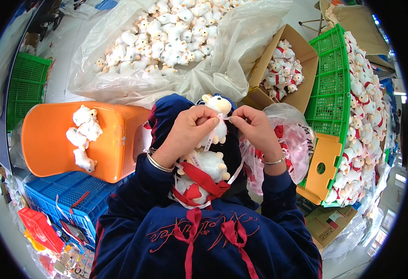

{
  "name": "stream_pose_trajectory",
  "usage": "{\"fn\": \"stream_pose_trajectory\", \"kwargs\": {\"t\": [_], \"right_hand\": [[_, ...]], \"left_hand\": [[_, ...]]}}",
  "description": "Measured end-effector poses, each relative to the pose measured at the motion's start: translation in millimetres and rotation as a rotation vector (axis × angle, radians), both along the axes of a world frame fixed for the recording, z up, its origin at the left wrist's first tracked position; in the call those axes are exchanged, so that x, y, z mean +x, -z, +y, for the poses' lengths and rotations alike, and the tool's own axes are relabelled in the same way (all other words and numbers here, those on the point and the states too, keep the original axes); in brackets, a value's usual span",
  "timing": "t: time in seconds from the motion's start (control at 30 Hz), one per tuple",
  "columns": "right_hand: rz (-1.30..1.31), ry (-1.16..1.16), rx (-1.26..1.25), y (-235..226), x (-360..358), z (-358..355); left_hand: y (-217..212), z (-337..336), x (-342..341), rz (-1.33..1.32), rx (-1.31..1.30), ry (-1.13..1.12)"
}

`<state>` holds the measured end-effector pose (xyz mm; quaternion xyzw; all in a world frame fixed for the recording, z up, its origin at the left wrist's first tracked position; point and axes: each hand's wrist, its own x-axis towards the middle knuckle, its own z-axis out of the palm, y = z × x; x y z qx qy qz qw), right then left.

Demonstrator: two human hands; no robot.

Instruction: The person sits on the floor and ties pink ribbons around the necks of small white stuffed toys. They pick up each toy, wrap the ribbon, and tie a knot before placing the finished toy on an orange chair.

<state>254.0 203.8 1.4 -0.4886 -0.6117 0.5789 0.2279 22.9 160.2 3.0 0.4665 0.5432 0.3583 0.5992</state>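
Two-handed, pinching a pale ribbon [225,117] at the neck of a small white stuffed toy [218,104], over the lap [164,114], between thumb and forefinger pressed together on both left hand [190,132] and right hand [258,132]. Surrounded by more toys [209,163] just below, touching a red strap [197,174], by a clear bag [301,151] on the right, by an orange chair [43,137] bearing small white toys [79,132] on the left, and, farther ahead, by a plastic sheet [234,65] near an open cardboard box [310,65].

Plush toy [220,132] cream-white; chair [50,139] orange; crate [328,74] green, grid-patterned; sleeves [282,190] navy.
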Motion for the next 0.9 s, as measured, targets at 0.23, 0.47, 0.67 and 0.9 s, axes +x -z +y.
{"fn": "stream_pose_trajectory", "kwargs": {"t": [0.23, 0.47, 0.67, 0.9], "right_hand": [[0.04, 0.044, -0.019, -30.9, -10.1, -2.1], [0.013, -0.217, 0.277, -30.5, -20.5, -27.7], [0.142, 0.137, -0.136, -18.7, -25.1, -37.6], [0.063, 0.047, -0.289, -14.3, -19.7, -31.9]], "left_hand": [[0.4, 2.9, 0.4, -0.101, -0.042, -0.011], [0.5, -0.7, 3.9, -0.141, 0.0, -0.049], [-0.6, -1.7, 3.7, -0.108, 0.014, -0.054], [3.4, -1.3, -1.4, -0.116, -0.03, -0.017]]}}
